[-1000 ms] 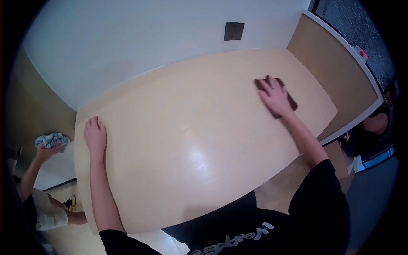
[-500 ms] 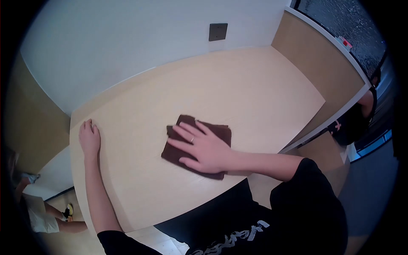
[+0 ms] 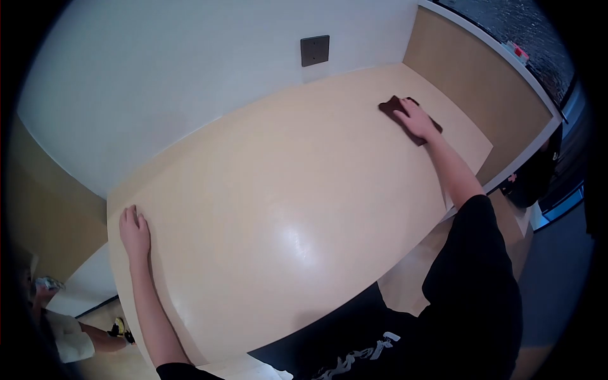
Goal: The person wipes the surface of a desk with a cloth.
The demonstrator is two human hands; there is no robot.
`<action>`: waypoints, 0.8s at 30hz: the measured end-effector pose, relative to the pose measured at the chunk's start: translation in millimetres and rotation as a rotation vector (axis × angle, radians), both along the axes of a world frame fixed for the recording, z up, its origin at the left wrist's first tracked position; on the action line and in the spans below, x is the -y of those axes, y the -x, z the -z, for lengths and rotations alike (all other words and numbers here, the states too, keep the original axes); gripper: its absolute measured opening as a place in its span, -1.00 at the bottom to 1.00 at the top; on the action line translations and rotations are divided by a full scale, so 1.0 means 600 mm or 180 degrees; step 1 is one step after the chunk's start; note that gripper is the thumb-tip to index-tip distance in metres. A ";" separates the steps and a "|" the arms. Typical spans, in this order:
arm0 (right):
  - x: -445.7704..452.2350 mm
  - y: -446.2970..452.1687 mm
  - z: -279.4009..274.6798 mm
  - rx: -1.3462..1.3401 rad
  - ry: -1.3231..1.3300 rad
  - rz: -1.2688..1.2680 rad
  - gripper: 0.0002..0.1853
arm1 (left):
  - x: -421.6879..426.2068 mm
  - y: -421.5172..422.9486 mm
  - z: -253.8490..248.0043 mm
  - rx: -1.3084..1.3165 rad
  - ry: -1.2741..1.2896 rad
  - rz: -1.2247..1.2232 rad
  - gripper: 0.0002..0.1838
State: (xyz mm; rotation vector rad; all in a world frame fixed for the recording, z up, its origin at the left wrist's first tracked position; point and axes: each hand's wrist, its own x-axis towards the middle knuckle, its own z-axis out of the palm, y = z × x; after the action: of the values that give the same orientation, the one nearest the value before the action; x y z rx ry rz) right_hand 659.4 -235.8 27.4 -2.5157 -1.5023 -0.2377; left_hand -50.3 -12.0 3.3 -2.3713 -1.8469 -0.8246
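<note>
The dark brown, roughly rectangular fabric cloth (image 3: 389,106) lies on the far right part of the pale wood-grain tabletop (image 3: 253,190), near the wood-toned partition (image 3: 478,69) with its pale edge. The person's right hand (image 3: 417,119) rests palm-down over it, arm stretched forward; this grip is wide, fingers extended and slightly spread, pressing on the cloth rather than curled around it. The left hand (image 3: 134,235) lies palm-down near the tabletop's left edge, its grip also wide and holding nothing, the forearm resting along that side.

The right hand covers the middle of the cloth, so only its borders show, and the underside of the fingers cannot be seen. At lower left, a person in white shorts (image 3: 71,335) is cut off by the dark lens edge; the bundle near that person's hand is too dim to make out. At right, the partition partly hides another person in dark clothing (image 3: 537,176).

Half a second ago the cloth lay spread near the tabletop's front edge; now it is farther off, at the right. The left hand has stayed beside the left edge.
</note>
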 end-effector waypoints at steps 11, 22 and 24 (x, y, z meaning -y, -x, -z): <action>-0.019 -0.232 0.005 -0.0191 -0.0222 0.0457 -0.30 | 0.030 0.003 0.000 0.0326 -0.0031 -0.0006 -0.68; -0.058 -0.203 0.004 0.0009 0.0143 0.1356 -0.22 | 0.032 -0.019 -0.005 -0.0269 -0.0213 -0.0336 -0.66; -0.074 -0.170 0.004 0.0006 0.0175 0.1260 -0.24 | 0.028 -0.012 0.000 -0.0277 -0.0257 -0.0313 -0.66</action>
State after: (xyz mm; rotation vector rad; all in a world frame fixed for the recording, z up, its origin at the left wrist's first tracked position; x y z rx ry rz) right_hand 761.1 -191.3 25.0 -2.8380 -1.0093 -0.2591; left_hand -43.3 -28.6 3.1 -2.2124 -1.8431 -0.7588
